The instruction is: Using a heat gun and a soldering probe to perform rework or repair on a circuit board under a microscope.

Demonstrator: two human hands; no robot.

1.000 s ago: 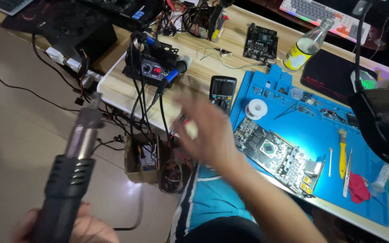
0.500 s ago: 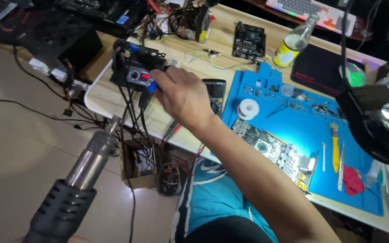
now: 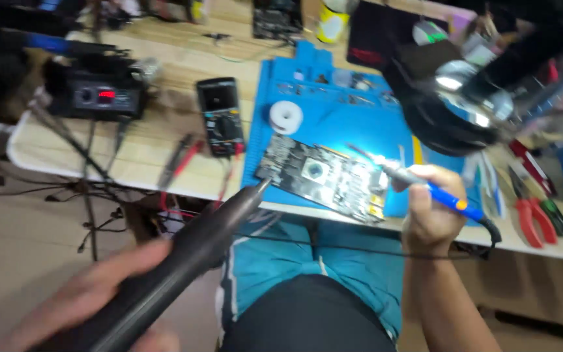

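A flat, rectangular circuit board [image 3: 324, 178], dark with a square silvery chip at its middle and rows of small metallic parts, lies on a smooth blue work mat [image 3: 333, 124] near the front edge of the pale wooden bench [image 3: 164, 140]. The right hand [image 3: 430, 212] is closed in a fist round a soldering iron [image 3: 428, 189], a slim pen-shaped tool with a blue grip, a metal shaft and a black cord trailing off its rear; its tip sits at the board's right end, under a bright spot of light. The left hand [image 3: 92, 293], blurred, is wrapped round the thick dark barrel of a hot-air gun [image 3: 184, 261], whose tapering metal nozzle points up at the board's left edge, just short of it.

On the mat behind the board rests a small white spool [image 3: 286, 117]. Left of the mat lies a black multimeter [image 3: 219, 116] with red and black probe leads beside it, and farther left a boxy black station [image 3: 102, 94] with a red display. A round black magnifier lamp [image 3: 454, 104] hangs above the mat's right side. Red-handled pliers [image 3: 529, 218] lie at the far right.
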